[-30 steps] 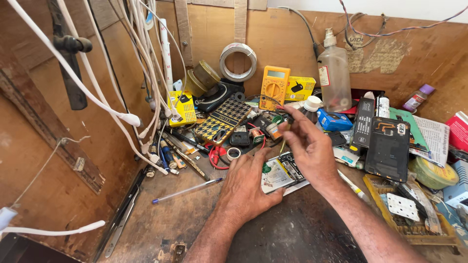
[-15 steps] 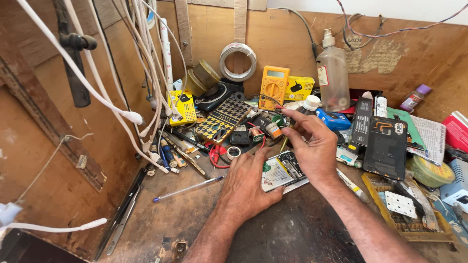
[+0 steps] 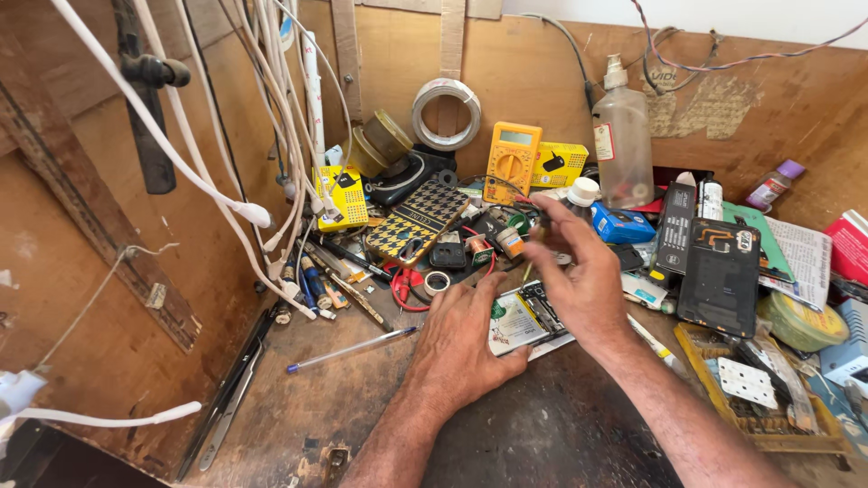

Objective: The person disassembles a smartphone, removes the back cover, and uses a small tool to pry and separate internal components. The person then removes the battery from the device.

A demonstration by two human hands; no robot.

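- Both hands work over an opened phone (image 3: 529, 316) lying flat on the counter (image 3: 561, 434), amid tools and clutter.
- Left hand (image 3: 461, 339) lies palm-down, fingers (image 3: 484, 287) spread and nearly flat, pinning the phone's left edge.
- Right hand (image 3: 583, 280) hovers above it, fingertips pinched nearly closed on something small; I cannot tell what.
- Best done, I'd judge, with firm left pressure and small, careful right-hand movements.
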